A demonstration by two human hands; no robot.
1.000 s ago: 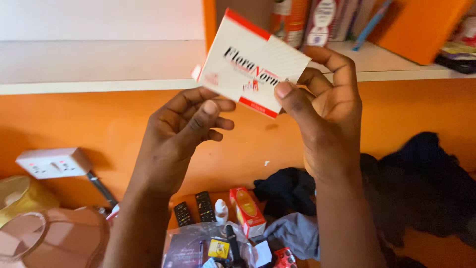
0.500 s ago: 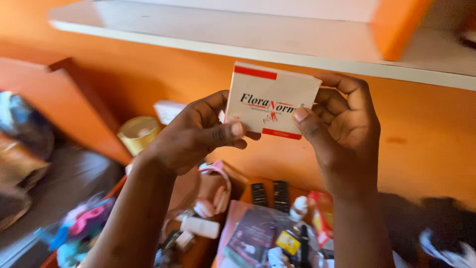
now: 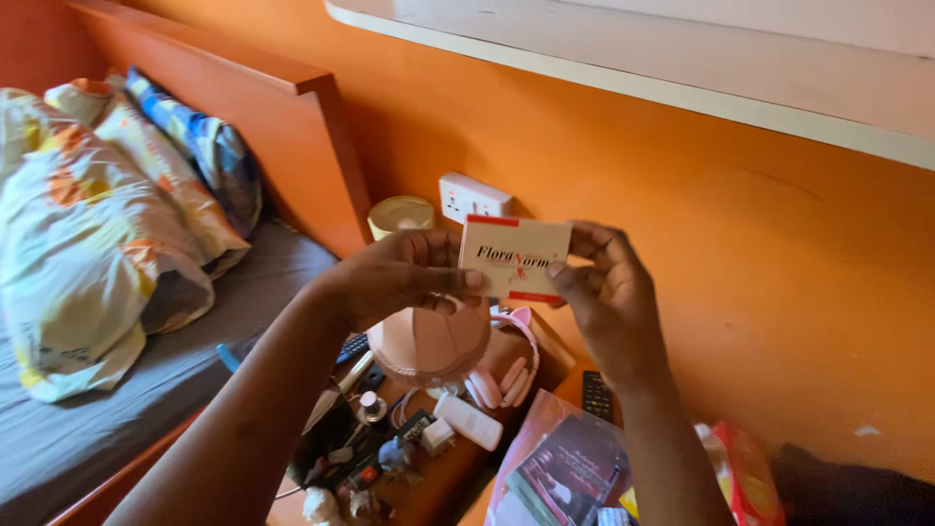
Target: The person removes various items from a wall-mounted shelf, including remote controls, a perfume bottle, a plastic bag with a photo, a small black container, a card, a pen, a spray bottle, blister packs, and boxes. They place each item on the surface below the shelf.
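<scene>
A small white carton with red bands [image 3: 514,256] is held up in front of the orange wall by both hands. My left hand [image 3: 404,278] pinches its left edge with thumb and fingers. My right hand [image 3: 606,292] grips its right edge, thumb on the front face. Below the hands a pink rounded object [image 3: 429,343] and pink headphones [image 3: 502,375] lie on a cluttered orange bedside surface [image 3: 443,482].
A white wall socket [image 3: 472,198] and a cream roll [image 3: 400,214] sit behind the carton. A bed with patterned pillows [image 3: 107,224] fills the left. A white shelf [image 3: 682,68] runs overhead. A remote [image 3: 596,394], plastic-wrapped booklets [image 3: 565,468] and small bottles lie below.
The view has swung left and down, bringing the bed and headboard into sight. Both hands kept hold of the carton and lowered it from shelf height toward the wall socket.
</scene>
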